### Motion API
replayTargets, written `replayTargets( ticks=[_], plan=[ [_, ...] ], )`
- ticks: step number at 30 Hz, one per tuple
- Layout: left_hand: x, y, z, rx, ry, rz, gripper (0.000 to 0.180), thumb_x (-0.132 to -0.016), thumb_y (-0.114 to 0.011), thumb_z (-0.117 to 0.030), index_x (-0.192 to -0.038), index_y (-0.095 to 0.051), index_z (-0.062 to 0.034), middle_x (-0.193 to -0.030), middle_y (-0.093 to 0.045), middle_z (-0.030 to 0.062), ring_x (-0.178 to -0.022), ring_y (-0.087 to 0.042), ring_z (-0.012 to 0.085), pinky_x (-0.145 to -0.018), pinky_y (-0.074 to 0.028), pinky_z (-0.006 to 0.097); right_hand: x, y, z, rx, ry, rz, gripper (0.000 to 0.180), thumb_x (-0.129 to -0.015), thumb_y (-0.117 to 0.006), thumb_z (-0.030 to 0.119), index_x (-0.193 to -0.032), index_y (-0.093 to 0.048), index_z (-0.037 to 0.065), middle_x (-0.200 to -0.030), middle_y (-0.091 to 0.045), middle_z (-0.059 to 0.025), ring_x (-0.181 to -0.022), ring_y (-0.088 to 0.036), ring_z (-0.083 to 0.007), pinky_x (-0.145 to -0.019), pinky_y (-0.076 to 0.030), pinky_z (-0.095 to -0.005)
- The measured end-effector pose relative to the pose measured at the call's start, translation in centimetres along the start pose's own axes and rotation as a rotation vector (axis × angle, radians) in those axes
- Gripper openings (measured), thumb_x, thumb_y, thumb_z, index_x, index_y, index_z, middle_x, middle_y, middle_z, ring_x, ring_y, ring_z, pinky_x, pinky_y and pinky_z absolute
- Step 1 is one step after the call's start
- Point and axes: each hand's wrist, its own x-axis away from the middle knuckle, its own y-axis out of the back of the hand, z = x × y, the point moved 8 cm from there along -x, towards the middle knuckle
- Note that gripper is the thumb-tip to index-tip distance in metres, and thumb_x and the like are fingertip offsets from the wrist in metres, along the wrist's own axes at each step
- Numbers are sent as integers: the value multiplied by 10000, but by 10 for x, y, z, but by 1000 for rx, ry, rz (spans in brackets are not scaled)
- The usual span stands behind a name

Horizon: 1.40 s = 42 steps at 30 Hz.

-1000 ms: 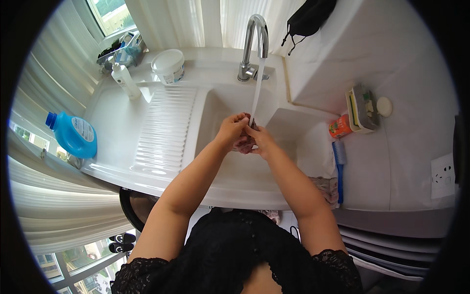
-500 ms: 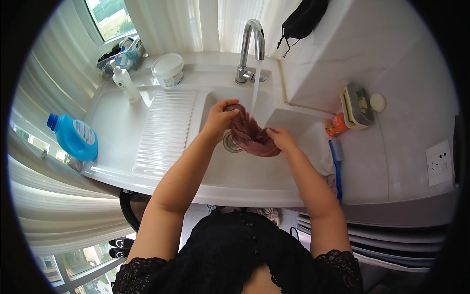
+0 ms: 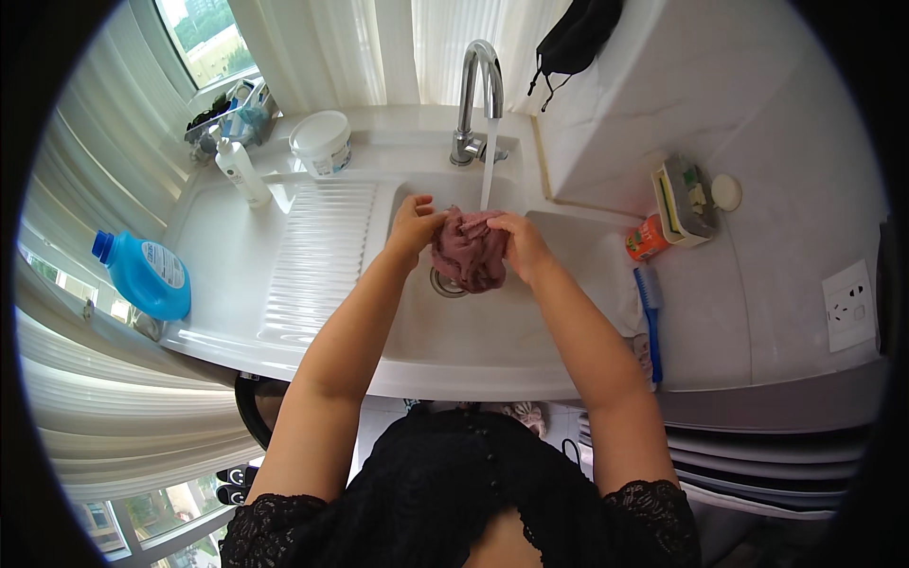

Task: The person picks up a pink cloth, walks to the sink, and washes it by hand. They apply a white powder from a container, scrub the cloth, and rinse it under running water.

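While water runs from the tap (image 3: pixel 478 104), a bunched mauve cloth (image 3: pixel 469 251) is gripped between the left hand (image 3: pixel 414 227) and right hand (image 3: pixel 523 246), over the sink (image 3: pixel 492 331).

The cloth (image 3: pixel 471 248) bunched between the hands is dusty mauve-pink. The sink (image 3: pixel 473 327) and its ribbed draining board (image 3: pixel 317 260) are plain white, the tap (image 3: pixel 476 99) shiny chrome. A detergent bottle (image 3: pixel 144 275) is bright blue with a red cap and pale label. The tub (image 3: pixel 321 143) and pump bottle (image 3: pixel 240 170) are white. A small pot (image 3: pixel 647 239) is orange, the brush (image 3: pixel 650 317) blue. The curtains (image 3: pixel 114 189) are cream, pleated. The person's top (image 3: pixel 454 497) is black with lace trim.
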Motion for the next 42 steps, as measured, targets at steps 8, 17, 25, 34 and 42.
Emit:
replayTargets(
  ticks=[8,17,25,34,42],
  plan=[
    [42,-47,27,207,241,58,494,-904,-598,-434,-1177,-585,-22,-1101,-617,94,-957,-580,186,-819,-455,295,-13,6,5,-134,-8,-30,260,-905,-534,195,-1053,-554,-18,-982,-640,-151,-911,-643,-264,-816,-536,-386],
    [5,-15,9,650,23,38,311,-990,-462,-315,-1165,-496,-61,-1075,-573,84,-1014,-549,219,-892,-454,414,-18,25,-8,102,-34,-186,351,-898,-630,315,-1097,-594,28,-1030,-648,-90,-903,-633,-198,-810,-507,-336],
    [6,-18,-73,714,-33,112,232,-999,-461,-274,-1109,-479,-70,-994,-554,67,-884,-553,188,-793,-498,372,-9,99,-40,156,-48,-374,230,-857,-683,219,-995,-600,55,-925,-644,-49,-792,-603,-130,-714,-483,-281],
    [11,-73,-58,616,113,243,147,-987,-485,-210,-1085,-491,-100,-972,-579,72,-876,-606,204,-709,-537,344,5,-17,7,468,183,35,367,-834,-711,236,-1149,-579,101,-978,-627,-2,-864,-581,-108,-762,-474,-264],
    [11,-59,-94,915,79,209,202,-995,-460,-230,-1062,-453,-39,-978,-566,126,-888,-612,281,-789,-569,404,2,51,-15,1018,352,-471,333,-828,-642,152,-1122,-586,4,-999,-677,-111,-938,-645,-245,-832,-485,-357]
  ],
)
